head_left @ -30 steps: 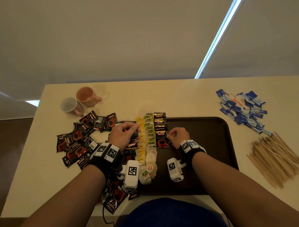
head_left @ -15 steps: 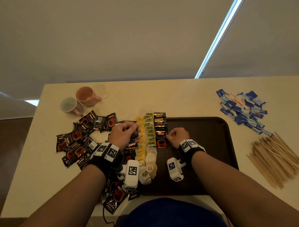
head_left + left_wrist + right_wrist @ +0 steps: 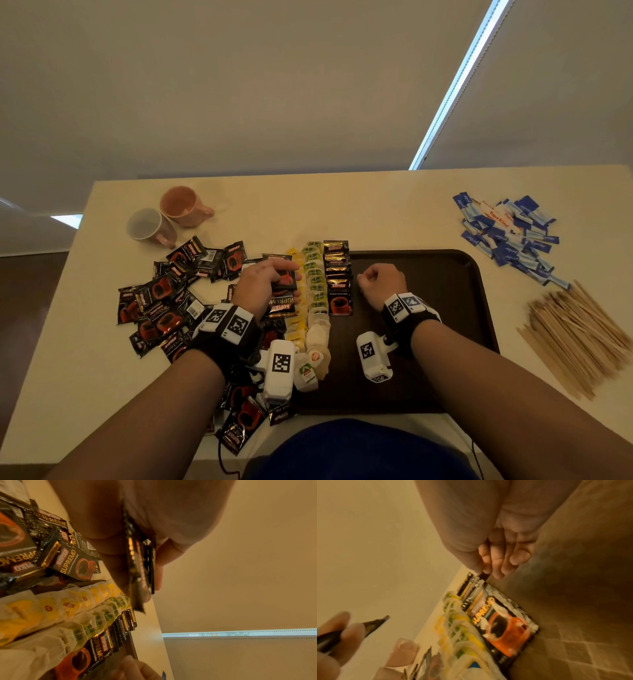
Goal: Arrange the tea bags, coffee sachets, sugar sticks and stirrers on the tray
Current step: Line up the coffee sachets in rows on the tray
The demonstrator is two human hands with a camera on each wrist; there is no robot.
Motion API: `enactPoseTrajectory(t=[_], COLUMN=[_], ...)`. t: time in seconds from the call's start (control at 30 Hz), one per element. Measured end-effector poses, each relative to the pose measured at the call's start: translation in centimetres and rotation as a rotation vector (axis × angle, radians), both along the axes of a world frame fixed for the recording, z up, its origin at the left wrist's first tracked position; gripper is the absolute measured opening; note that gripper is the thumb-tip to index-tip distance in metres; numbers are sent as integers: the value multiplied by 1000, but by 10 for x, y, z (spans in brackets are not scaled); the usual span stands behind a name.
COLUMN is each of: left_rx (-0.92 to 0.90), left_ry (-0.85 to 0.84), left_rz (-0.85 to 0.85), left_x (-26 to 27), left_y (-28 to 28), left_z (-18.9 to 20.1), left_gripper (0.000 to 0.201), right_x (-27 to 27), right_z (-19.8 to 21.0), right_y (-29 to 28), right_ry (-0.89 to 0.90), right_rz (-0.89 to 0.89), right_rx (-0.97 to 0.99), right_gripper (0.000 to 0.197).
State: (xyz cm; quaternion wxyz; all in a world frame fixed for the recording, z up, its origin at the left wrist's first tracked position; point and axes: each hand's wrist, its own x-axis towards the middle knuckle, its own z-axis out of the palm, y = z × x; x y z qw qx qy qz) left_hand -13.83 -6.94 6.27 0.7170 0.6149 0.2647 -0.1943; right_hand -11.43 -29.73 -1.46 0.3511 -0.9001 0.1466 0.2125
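My left hand (image 3: 267, 281) grips a few black coffee sachets (image 3: 286, 277) above the left edge of the dark brown tray (image 3: 428, 274); the left wrist view shows them edge-on (image 3: 140, 568) between thumb and fingers. On the tray's left side lie a row of yellow tea bags (image 3: 296, 308), a row of green tea bags (image 3: 317, 291) and an overlapping row of coffee sachets (image 3: 337, 274). My right hand (image 3: 378, 281) is curled into a fist over the tray, just right of that coffee row (image 3: 501, 622), with nothing seen in it.
Loose coffee sachets (image 3: 164, 301) are heaped on the table left of the tray. Two mugs (image 3: 183, 205) lie at the back left. Blue sugar sticks (image 3: 510, 236) are piled at the back right, and wooden stirrers (image 3: 575, 332) lie right of the tray.
My right hand has drawn slightly to the right, away from the coffee row. The left hand has hardly moved.
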Motion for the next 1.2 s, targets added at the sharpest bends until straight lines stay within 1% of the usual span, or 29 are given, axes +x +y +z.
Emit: enactPoseTrajectory(t=[0.07, 0.13, 0.23, 0.33, 0.4, 0.47, 0.53, 0.6, 0.67, 0.7, 0.8, 0.87, 0.97, 1.07, 1.2], left_rx=[13, 46, 166, 237, 273, 279, 249, 177, 27, -4, 127, 180, 229, 334, 456], left_ry=[-28, -79, -141, -60, -44, -37, -18, 5, 74, 92, 59, 45, 18, -54, -137], left_rz=[-47, -88, -175, -208, -233, -250, -260, -247, -196, -188, -260, -285, -294, -323, -344], left_x=[-1, -1, -2, -3, -4, -6, -7, -7, -7, -8, -10, -11, -11, -12, -12], left_y=[-2, -4, -8, -11, -11, -9, -8, -8, -8, -8, -6, -4, -2, -1, -4], left_z=[2, 2, -1, 0, -1, -6, -5, -1, 0, -1, -6, -9, -18, -26, -15], left_gripper=[41, 43, 64, 76, 80, 75, 60, 49, 49, 51, 55, 54, 39, 29, 28], right_x=[3, 7, 10, 10, 9, 8, 7, 6, 5, 5, 6, 7, 5, -1, -13], right_z=[10, 19, 37, 56, 60, 59, 56, 56, 57, 57, 56, 54, 48, 35, 11], right_y=[3, 8, 19, 30, 35, 37, 37, 36, 34, 32, 22, 11, -7, -21, -27], right_ry=[-73, -125, -120, -70, -49, -11, 16, 21, 33, 42, 57, 47, 34, 53, 118], right_rz=[-8, -10, 51, 144, 154, 105, 29, -34, -94, -119, -193, -236, -242, -161, -49], right_rx=[31, 101, 267, 415, 456, 526, 580, 613, 652, 676, 727, 709, 590, 417, 234], right_gripper=[15, 14, 19, 30, 28, 20, 17, 16, 15, 14, 16, 17, 22, 24, 25])
